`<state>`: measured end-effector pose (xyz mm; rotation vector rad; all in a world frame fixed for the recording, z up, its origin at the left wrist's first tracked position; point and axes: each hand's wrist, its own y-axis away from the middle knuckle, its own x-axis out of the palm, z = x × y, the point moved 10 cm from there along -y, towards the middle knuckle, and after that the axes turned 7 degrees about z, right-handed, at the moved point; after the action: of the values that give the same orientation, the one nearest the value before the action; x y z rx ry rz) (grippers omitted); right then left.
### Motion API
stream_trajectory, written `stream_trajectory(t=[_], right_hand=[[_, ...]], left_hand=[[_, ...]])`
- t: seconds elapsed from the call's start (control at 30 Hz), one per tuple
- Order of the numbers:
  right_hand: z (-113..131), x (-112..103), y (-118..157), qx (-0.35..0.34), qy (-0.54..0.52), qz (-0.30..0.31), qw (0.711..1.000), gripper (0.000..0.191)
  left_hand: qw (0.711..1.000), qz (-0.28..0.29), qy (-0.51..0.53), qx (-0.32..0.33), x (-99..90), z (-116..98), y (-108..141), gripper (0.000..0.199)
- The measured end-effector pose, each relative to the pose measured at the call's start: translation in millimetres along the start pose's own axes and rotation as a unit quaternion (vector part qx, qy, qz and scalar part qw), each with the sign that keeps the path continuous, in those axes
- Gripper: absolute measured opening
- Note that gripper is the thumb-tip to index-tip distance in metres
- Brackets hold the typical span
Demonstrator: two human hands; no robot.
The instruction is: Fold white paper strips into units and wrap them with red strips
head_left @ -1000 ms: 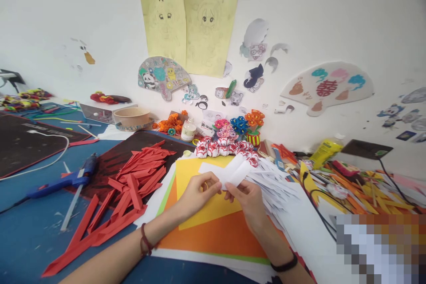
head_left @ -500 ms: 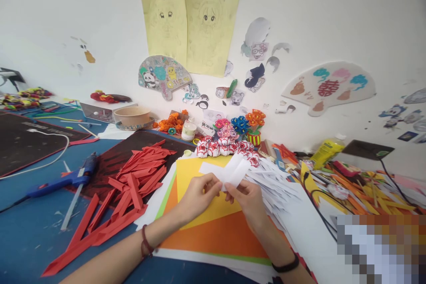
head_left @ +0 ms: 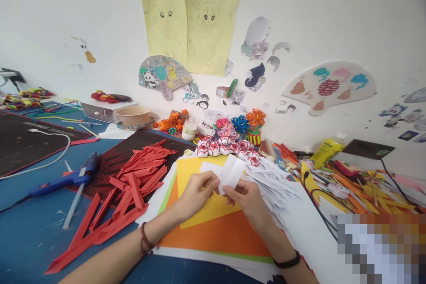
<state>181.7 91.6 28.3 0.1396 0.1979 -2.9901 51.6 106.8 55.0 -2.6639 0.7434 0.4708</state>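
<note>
A folded piece of white paper [head_left: 232, 171] is held between my two hands above the stack of coloured sheets. My left hand [head_left: 200, 188] pinches its lower left side, with the fingers curled. On its lower right, my right hand [head_left: 244, 196] grips the paper between thumb and fingers. Beneath them lie a yellow sheet [head_left: 196, 213] and an orange sheet [head_left: 216, 236]. Many folded white strips [head_left: 278, 191] are spread just right of my right hand. Red-and-white folded paper pieces [head_left: 213, 147] sit behind the held paper.
Folded red strips [head_left: 133, 191] are heaped at the left, with a blue glue gun [head_left: 76, 177] beyond them. A beige bowl [head_left: 132, 115], flowers in a striped pot [head_left: 254, 139] and a yellow bottle [head_left: 328, 151] stand near the wall. Orange and yellow strips [head_left: 372, 186] lie at right.
The white paper has turned slightly, and its raised right part is more upright and appears wider. My left hand has shifted a little left; my fingers have moved slightly on the paper.
</note>
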Motion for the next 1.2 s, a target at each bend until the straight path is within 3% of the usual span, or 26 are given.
stream_trajectory(t=[0.27, 0.37, 0.47, 0.57, 0.7, 0.8, 0.9, 1.03, 1.1, 1.2], right_hand=[[-4.4, 8.3, -3.1, 0.018, 0.012, 0.049, 0.999, 0.029], [-3.4, -3.4, -5.2, -0.009, -0.006, -0.006, 1.000, 0.035], [-6.7, -16.7, -4.0, -0.020, -0.019, -0.069, 0.997, 0.040], [-12.7, -7.0, -4.1, 0.001, -0.002, -0.027, 1.000, 0.039], [-9.6, 16.1, -1.2, 0.005, 0.016, 0.056, 0.998, 0.035], [-1.2, 16.1, 0.7, -0.015, 0.022, 0.038, 0.999, 0.035], [0.1, 15.3, 1.0, -0.015, 0.017, 0.033, 0.999, 0.036], [0.9, 12.7, 1.1, -0.021, 0.034, 0.023, 0.999, 0.037], [4.3, 11.8, 1.7, -0.029, 0.065, 0.016, 0.997, 0.038], [10.8, 10.7, 3.4, -0.036, 0.122, 0.002, 0.992, 0.040]], left_hand=[[1.000, -0.018, 0.008, 0.000, -9.4, 3.0, -4.9, 0.029], [0.999, -0.023, 0.029, -0.008, -7.9, 10.2, -5.4, 0.030], [0.999, 0.017, 0.021, -0.019, 2.4, 13.4, -5.7, 0.029], [0.999, -0.019, -0.029, -0.008, -7.1, 5.7, -4.5, 0.024], [0.996, -0.075, -0.042, 0.022, -22.0, -10.4, -1.0, 0.018], [0.989, -0.100, -0.093, 0.062, -23.9, -22.4, 4.5, 0.014], [0.960, -0.124, -0.198, 0.153, -19.6, -41.7, 14.9, 0.012], [0.927, -0.085, -0.280, 0.232, -5.3, -58.0, 21.0, 0.017], [0.945, -0.071, -0.231, 0.221, -7.9, -58.4, 16.9, 0.015], [0.980, -0.067, -0.103, 0.153, -18.6, -47.0, 6.1, 0.015]])
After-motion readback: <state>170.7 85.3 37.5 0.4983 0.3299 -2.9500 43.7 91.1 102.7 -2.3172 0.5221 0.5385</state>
